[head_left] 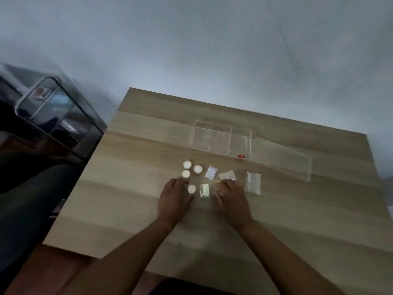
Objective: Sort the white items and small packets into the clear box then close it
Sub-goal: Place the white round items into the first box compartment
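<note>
A clear box (221,138) with inner dividers stands open on the wooden table (136,209), its clear lid (282,159) lying flat to the right. In front of it lie several round white items (187,165) and several small packets (211,172). My left hand (173,202) rests palm down by one white round item (191,189), fingers spread. My right hand (230,199) lies flat on the table, fingertips at a crumpled packet (227,175). Another packet (204,190) sits between my hands, and a long one (252,183) lies to the right.
A dark glass-topped side table (57,116) with a metal frame stands left of the wooden table. A small red tag (241,156) sits at the box's front right corner. A pale wall rises behind.
</note>
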A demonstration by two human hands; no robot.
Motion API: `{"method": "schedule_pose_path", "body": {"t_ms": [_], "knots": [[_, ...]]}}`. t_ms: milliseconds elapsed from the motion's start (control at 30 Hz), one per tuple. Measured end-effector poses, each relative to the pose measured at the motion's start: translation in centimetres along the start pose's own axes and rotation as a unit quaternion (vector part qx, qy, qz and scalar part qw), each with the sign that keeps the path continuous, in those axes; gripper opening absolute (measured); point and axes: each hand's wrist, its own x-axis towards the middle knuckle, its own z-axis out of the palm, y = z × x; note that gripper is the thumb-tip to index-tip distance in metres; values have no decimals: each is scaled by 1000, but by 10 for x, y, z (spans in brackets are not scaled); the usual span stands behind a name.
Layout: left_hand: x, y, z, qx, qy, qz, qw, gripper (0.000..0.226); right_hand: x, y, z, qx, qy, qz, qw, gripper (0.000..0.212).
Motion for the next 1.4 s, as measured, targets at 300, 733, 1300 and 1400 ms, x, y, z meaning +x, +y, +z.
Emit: {"method": "schedule_pose_path", "body": {"t_ms": [300, 733, 1300, 1400], "knots": [[14, -4, 0, 13, -29, -20, 999, 37, 82, -23, 9, 2, -62, -11, 998, 46], [44, 0, -36, -22, 30, 33, 999, 35, 91, -22, 12, 70, -48, -20, 996, 31], [225, 61, -48, 287, -76, 157, 942, 32, 63, 13, -15, 277, 66, 190, 940, 26], [232, 61, -43, 323, -75, 159, 930, 30, 59, 20, -17, 285, 79, 199, 934, 28]]}}
